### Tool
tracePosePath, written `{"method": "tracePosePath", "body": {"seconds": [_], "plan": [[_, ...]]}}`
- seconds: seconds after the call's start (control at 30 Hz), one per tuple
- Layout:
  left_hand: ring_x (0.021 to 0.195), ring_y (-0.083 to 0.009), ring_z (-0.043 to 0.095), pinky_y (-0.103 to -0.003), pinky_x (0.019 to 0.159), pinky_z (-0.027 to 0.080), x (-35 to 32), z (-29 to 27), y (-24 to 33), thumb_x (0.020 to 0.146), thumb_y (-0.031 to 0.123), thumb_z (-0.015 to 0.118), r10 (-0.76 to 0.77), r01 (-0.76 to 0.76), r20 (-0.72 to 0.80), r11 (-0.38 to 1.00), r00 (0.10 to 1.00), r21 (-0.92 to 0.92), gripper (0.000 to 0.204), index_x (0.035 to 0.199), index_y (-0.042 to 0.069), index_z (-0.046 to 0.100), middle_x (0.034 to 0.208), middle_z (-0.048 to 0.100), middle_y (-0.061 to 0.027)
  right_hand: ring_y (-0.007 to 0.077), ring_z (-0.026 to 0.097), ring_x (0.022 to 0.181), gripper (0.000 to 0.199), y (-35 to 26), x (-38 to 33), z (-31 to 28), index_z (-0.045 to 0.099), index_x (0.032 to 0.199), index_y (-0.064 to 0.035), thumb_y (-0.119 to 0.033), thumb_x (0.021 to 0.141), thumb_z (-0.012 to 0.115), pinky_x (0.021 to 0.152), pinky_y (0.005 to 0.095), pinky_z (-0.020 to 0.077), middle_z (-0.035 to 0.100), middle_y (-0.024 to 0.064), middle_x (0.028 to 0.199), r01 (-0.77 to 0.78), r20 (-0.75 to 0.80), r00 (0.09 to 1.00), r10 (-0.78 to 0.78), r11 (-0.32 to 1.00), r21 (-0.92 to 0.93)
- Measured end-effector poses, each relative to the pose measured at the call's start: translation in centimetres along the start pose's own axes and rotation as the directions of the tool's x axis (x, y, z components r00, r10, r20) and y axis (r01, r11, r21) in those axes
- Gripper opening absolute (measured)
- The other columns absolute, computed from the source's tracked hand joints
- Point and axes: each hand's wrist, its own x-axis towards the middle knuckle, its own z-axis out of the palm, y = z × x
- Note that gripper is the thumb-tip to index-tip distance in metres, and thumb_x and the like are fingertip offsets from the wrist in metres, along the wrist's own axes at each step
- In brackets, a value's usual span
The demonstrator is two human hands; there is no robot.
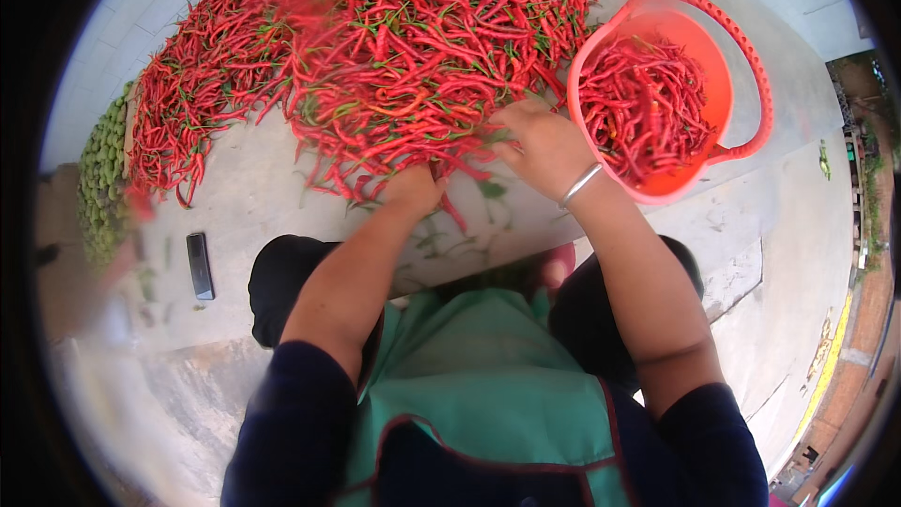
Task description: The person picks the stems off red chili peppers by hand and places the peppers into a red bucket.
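Note:
A big heap of red chili peppers [432,47] with green stems spreads over the far side of the floor in front of me. At its near edge, my left hand [413,190] is closed on red chilies, and one chili pokes out past its fingertips. My right hand [546,148], with a silver bangle at the wrist, is just to the right over the heap's edge. Its fingers curl together near some blurred green stems; what they pinch is too unclear to make out. Close beside it stands a pink-red basket [730,84] holding red chilies [643,103].
Loose green stems [441,242] litter the pale floor before my knees. A dark phone [199,266] lies on the floor at the left. Beyond it is a pile of small green produce [103,178]. The basket's looped handle [762,84] leans out to the right.

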Motion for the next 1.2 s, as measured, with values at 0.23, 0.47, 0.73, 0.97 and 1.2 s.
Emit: {"method": "tracePosePath", "body": {"seconds": [0.23, 0.47, 0.73, 0.97, 1.2], "plan": [[0.062, -0.0179, 0.062, -0.033, 0.058, 0.047, -4.2, -7.2, 0.1, 0.088, 0.029, 0.056, 0.165, -0.183, -0.078, 0.885, 0.983, -0.429, 0.028, 0.085, 0.001, 0.06, 0.068, 0.062, -0.0092, 0.0278, 0.062, 0.076, 0.034, -0.2, 0.6, 2.3, 0.062, 0.089, -0.0034, -0.036, 0.083, 0.056, 0.073, 0.0369, 0.0485, 0.062, 0.0128, 0.078, -0.232, 0.411, 0.905, 0.109, 0.937, 0.262], [0.05, -0.0129, 0.055, -0.029, 0.049, 0.044, -9.5, -10.0, 1.1, 0.087, 0.021, 0.059, 0.363, -0.549, -0.503, 0.785, 0.784, -0.289, 0.02, 0.081, 0.003, 0.06, 0.059, 0.058, -0.0055, 0.0092, 0.054, 0.054, 0.032, -5.0, 2.2, 5.1, 0.061, 0.084, -0.004, -0.035, 0.088, 0.056, 0.048, 0.0251, 0.0427, 0.058, 0.0, 0.069, -0.361, 0.329, 0.924, 0.196, 0.156, 0.919], [0.057, -0.0147, 0.055, -0.029, 0.057, 0.044, -8.4, -10.0, 1.8, 0.089, 0.016, 0.053, 0.406, -0.522, -0.338, 0.746, 0.849, -0.414, 0.014, 0.089, 0.002, 0.057, 0.066, 0.056, -0.0057, 0.0205, 0.061, 0.074, 0.027, 4.7, 2.0, 5.1, 0.062, 0.093, -0.0029, -0.027, 0.083, 0.057, 0.071, 0.0322, 0.049, 0.062, 0.0088, 0.082, -0.575, 0.352, 0.806, 0.475, 0.492, 0.654], [0.058, -0.0099, 0.049, -0.028, 0.055, 0.04, -2.7, -4.5, -0.5, 0.084, 0.022, 0.061, 0.255, -0.246, -0.076, 0.743, 0.964, -0.622, 0.02, 0.088, 0.003, 0.059, 0.064, 0.052, -0.0003, 0.0341, 0.06, 0.09, 0.033, 6.7, -1.7, 14.1, 0.064, 0.096, -0.0037, -0.03, 0.076, 0.063, 0.082, 0.0399, 0.0469, 0.064, 0.0193, 0.093, -0.535, 0.322, 0.798, 0.51, 0.845, -0.012], [0.064, -0.0102, 0.049, -0.027, 0.06, 0.042, -3.7, -4.7, -1.0, 0.083, 0.027, 0.064, 0.255, -0.234, -0.064, 0.72, 0.965, -0.653, 0.024, 0.09, 0.003, 0.061, 0.071, 0.055, -0.0018, 0.0176, 0.06, 0.063, 0.022, 2.9, 1.0, 12.3, 0.059, 0.082, -0.0034, -0.025, 0.081, 0.062, 0.058, 0.0307, 0.0477, 0.062, 0.0082, 0.075, -0.645, 0.481, 0.718, 0.503, 0.219, 0.732]]}}
